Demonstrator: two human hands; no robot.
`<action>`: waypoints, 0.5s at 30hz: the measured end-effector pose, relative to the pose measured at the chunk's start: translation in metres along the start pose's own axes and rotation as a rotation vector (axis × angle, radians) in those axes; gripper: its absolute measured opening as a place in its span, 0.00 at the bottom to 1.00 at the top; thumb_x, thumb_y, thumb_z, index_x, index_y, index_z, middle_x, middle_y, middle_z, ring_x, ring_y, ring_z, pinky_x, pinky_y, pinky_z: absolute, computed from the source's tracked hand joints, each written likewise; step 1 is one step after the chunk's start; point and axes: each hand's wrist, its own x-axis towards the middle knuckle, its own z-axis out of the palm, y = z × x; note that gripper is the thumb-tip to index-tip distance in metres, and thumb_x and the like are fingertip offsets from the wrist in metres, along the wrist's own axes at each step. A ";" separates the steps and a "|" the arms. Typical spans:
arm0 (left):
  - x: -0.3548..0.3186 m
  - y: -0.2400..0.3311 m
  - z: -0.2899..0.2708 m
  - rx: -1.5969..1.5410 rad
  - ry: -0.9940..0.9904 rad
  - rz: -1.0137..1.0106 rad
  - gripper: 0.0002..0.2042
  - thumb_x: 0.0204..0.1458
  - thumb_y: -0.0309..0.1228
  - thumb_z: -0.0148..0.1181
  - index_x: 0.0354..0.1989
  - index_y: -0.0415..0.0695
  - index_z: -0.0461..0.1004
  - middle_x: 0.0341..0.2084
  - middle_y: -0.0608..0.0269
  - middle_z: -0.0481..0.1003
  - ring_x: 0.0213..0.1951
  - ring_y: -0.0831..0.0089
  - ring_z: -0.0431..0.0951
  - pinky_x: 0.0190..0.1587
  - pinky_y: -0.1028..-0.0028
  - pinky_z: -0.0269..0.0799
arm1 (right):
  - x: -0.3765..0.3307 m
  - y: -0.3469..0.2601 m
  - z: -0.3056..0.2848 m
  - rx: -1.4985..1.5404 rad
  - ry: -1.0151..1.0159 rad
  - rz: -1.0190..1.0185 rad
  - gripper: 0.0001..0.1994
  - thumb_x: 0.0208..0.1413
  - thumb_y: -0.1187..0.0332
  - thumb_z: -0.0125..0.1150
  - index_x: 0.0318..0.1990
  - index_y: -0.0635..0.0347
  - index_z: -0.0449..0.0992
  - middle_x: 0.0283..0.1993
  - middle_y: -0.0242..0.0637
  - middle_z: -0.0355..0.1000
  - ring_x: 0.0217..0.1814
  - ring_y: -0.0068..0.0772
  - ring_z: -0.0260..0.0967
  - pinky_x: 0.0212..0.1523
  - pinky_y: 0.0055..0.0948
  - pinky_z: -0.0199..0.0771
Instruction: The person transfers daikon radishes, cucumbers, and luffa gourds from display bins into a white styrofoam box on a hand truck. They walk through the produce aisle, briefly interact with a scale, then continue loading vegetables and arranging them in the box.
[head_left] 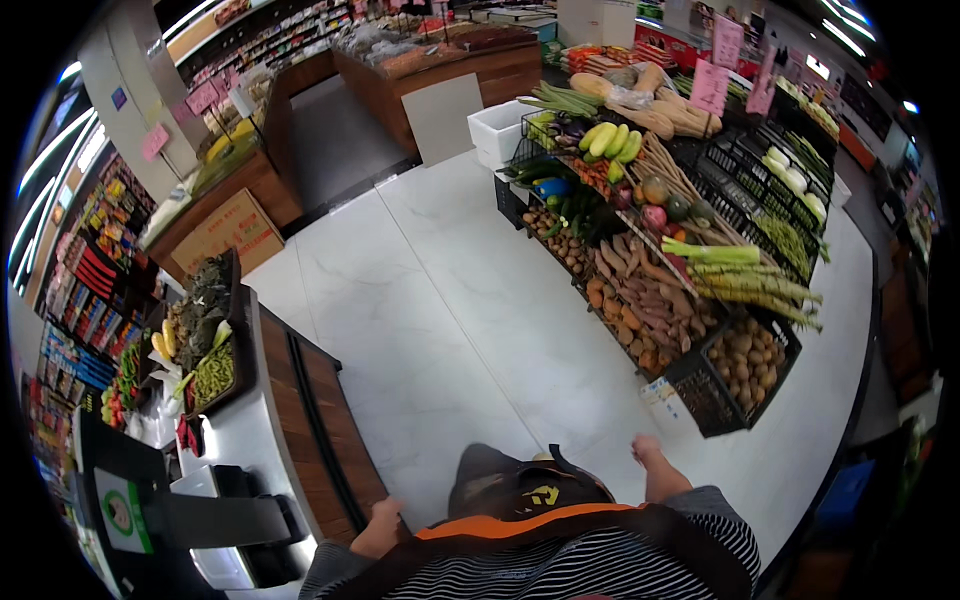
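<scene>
Standing on the white floor (450, 300), nothing is held: the left hand (383, 520) rests beside the wooden counter (320, 420), the right hand (647, 449) hangs empty near the potato crate (745, 365). No produce is picked yet.

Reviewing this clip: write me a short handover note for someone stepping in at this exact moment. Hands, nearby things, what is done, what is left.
Left hand: empty, fingers curled, down at the person's side next to the wood-sided counter.
Right hand: empty, hanging over the white tiled floor, closest to the black crate of potatoes.
Things: vegetable display ahead to the right; trays of greens on the counter to the left.
Done: nothing picked up.
Left: all handling; neither hand touches any produce.
</scene>
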 end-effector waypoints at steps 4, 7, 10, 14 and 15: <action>-0.054 0.019 0.001 -0.034 0.187 -0.117 0.19 0.59 0.45 0.43 0.40 0.41 0.74 0.30 0.59 0.77 0.34 0.65 0.76 0.39 0.64 0.70 | 0.082 -0.181 -0.130 0.853 0.101 0.128 0.20 0.56 0.55 0.48 0.26 0.65 0.74 0.24 0.39 0.72 0.21 0.32 0.68 0.24 0.30 0.70; -0.040 0.097 0.015 -0.053 0.228 -0.184 0.18 0.59 0.43 0.44 0.39 0.42 0.74 0.28 0.59 0.77 0.33 0.66 0.76 0.39 0.67 0.71 | 0.176 -0.259 -0.187 0.219 0.087 -0.215 0.16 0.55 0.57 0.51 0.28 0.63 0.76 0.25 0.38 0.73 0.22 0.32 0.69 0.26 0.29 0.71; 0.035 0.180 0.019 0.009 0.165 -0.144 0.16 0.58 0.42 0.44 0.38 0.43 0.75 0.29 0.59 0.76 0.33 0.66 0.75 0.39 0.67 0.71 | 0.238 -0.365 -0.212 -0.789 0.057 -0.713 0.10 0.52 0.64 0.55 0.34 0.60 0.77 0.28 0.38 0.74 0.25 0.33 0.71 0.27 0.28 0.73; 0.146 0.291 -0.009 0.156 0.074 -0.029 0.14 0.57 0.40 0.46 0.37 0.44 0.75 0.30 0.58 0.76 0.32 0.66 0.74 0.38 0.67 0.70 | 0.265 -0.464 -0.224 0.322 -0.141 -0.151 0.12 0.49 0.75 0.57 0.42 0.58 0.77 0.32 0.39 0.75 0.30 0.33 0.74 0.29 0.30 0.77; 0.181 0.316 -0.022 0.269 0.060 0.045 0.14 0.57 0.39 0.46 0.37 0.44 0.75 0.30 0.58 0.75 0.32 0.66 0.74 0.38 0.67 0.70 | 0.279 -0.472 -0.236 0.361 -0.140 -0.115 0.12 0.49 0.74 0.58 0.43 0.58 0.76 0.32 0.39 0.74 0.31 0.33 0.74 0.29 0.30 0.77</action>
